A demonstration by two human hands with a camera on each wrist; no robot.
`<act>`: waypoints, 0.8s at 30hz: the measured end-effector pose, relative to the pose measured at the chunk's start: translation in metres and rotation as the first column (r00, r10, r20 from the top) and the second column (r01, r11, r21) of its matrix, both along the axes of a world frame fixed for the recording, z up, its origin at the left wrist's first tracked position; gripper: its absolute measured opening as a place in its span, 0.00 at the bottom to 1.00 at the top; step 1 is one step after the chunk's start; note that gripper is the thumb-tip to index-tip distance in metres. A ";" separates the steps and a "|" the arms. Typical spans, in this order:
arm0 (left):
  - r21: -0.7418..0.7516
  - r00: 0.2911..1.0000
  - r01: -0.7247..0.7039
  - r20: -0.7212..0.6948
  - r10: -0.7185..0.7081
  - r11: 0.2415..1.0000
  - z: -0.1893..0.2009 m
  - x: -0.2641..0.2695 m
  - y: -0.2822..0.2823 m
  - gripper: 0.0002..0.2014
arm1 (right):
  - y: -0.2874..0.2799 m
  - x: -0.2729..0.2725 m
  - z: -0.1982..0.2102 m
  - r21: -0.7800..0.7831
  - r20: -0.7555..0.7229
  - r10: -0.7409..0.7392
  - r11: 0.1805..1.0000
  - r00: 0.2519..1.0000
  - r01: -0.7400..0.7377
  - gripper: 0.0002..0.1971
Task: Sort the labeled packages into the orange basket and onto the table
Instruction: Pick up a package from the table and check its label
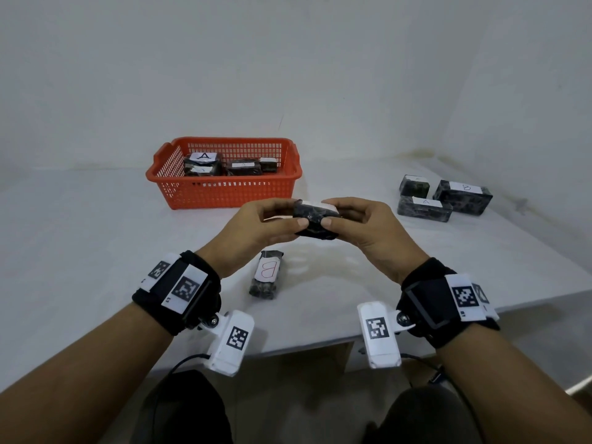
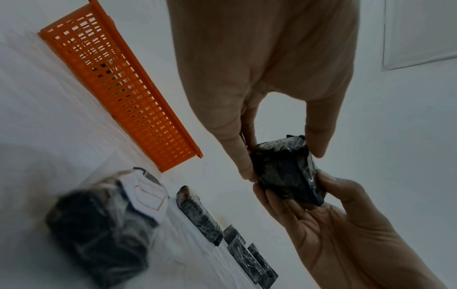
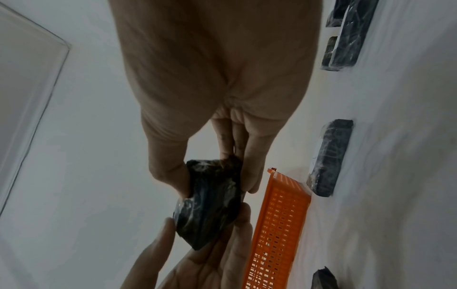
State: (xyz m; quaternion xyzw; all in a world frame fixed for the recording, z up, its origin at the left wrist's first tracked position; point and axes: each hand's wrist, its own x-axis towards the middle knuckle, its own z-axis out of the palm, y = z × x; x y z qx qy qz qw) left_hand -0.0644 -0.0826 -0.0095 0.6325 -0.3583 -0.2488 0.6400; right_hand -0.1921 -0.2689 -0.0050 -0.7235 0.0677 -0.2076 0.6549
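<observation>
Black plastic-wrapped package (image 1: 315, 221) is pinched mid-air by left hand (image 1: 266, 229) and right hand (image 1: 368, 232) before orange basket (image 1: 224, 190); tilt white label up and read it before sorting.

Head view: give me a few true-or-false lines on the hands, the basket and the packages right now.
1. Both hands hold one package. True: left hand and right hand pinch it together.
2. The basket is empty. False: labeled packages lie in it.
3. A package marked B lies on the table below the hands. True.
4. The group of three packages sits left of the basket. False: it sits to its right.
5. The held package rests on the table. False: it is held above it.
</observation>
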 end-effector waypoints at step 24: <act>0.026 0.984 -0.156 0.089 0.153 0.987 -0.001 -0.006 -0.007 0.13 | 0.013 0.001 -0.010 0.120 -0.078 0.071 0.991 0.994 -0.061 0.14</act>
